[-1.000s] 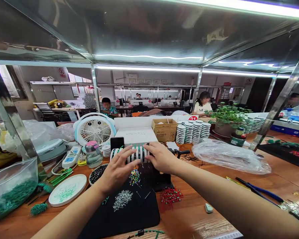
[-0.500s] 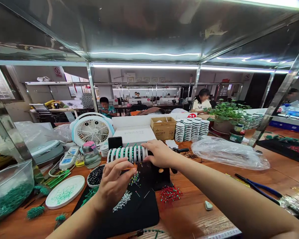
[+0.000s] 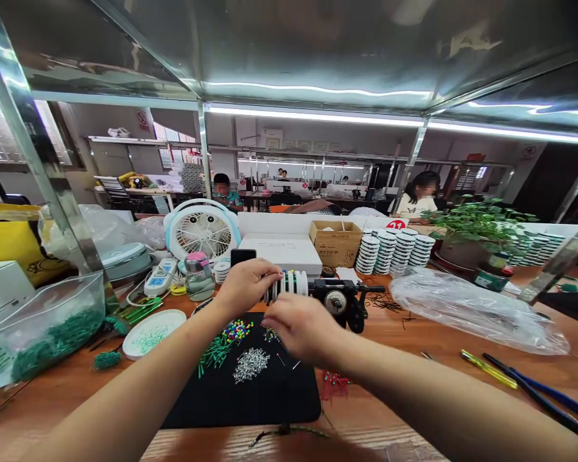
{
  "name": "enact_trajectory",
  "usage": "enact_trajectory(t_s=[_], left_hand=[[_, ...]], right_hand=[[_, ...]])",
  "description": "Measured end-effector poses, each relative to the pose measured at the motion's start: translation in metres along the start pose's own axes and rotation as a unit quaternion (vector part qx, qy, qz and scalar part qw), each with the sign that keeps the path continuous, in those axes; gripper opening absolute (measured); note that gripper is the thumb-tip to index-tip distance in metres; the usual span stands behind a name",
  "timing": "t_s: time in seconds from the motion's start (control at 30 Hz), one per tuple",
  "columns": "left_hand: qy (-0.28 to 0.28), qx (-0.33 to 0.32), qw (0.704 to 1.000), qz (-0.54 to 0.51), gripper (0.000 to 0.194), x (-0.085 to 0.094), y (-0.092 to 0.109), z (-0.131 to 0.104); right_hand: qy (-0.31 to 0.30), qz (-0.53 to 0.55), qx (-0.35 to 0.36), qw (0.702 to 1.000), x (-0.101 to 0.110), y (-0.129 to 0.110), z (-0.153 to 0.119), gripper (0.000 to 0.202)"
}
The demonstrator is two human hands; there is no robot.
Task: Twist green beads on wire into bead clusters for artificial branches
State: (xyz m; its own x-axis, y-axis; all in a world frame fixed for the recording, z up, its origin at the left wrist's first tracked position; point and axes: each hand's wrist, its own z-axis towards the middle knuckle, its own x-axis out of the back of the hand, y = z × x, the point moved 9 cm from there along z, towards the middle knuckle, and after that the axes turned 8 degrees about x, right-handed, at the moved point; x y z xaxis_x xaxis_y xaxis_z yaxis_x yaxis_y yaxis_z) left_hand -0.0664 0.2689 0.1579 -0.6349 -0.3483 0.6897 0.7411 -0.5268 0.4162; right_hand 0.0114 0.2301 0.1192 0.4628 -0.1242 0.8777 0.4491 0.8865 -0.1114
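Observation:
A row of white ring-shaped spools (image 3: 297,282) sits on the shaft of a small black hand-cranked machine (image 3: 336,303). My left hand (image 3: 248,285) is at the left end of the row, its fingers pinched together against the spools. Just below and in front of the row, my right hand (image 3: 301,326) has its fingers curled in. Whatever lies between the fingertips of either hand is too small or hidden to make out. Under my hands is a black mat (image 3: 250,404) with silver eyelets (image 3: 251,366), coloured beads (image 3: 236,330) and green pieces (image 3: 215,354).
Stacks of white spools (image 3: 397,247) stand behind, beside a cardboard box (image 3: 334,244). A fan (image 3: 202,234) and a lidded jar (image 3: 199,277) are at the back left. Clear plastic (image 3: 476,311) and pliers (image 3: 539,385) lie right. A co-worker (image 3: 419,196) sits beyond.
The view has turned left. My left hand has risen to the row's left end. My right hand has left the top of the right end and dropped in front, uncovering the machine.

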Motion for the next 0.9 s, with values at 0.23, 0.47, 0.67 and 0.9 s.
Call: enact_trajectory(t_s=[0.23, 0.47, 0.67, 0.9], left_hand=[[-0.036, 0.073, 0.996, -0.024, 0.013, -0.001, -0.013, 0.008], [-0.046, 0.084, 0.995, -0.033, 0.013, -0.002, -0.012, 0.006], [-0.053, 0.096, 0.993, -0.041, 0.013, -0.003, -0.016, 0.007], [-0.060, 0.100, 0.992, -0.052, 0.014, -0.003, -0.016, 0.010]], right_hand=[[-0.136, -0.018, -0.058, 0.989, -0.121, 0.002, 0.020, 0.012], [-0.166, -0.036, 0.001, 0.985, -0.147, -0.001, 0.031, 0.011], [-0.170, -0.082, 0.032, 0.982, -0.149, -0.005, 0.032, 0.016], [-0.193, -0.107, 0.121, 0.968, -0.154, -0.034, 0.037, 0.016]])
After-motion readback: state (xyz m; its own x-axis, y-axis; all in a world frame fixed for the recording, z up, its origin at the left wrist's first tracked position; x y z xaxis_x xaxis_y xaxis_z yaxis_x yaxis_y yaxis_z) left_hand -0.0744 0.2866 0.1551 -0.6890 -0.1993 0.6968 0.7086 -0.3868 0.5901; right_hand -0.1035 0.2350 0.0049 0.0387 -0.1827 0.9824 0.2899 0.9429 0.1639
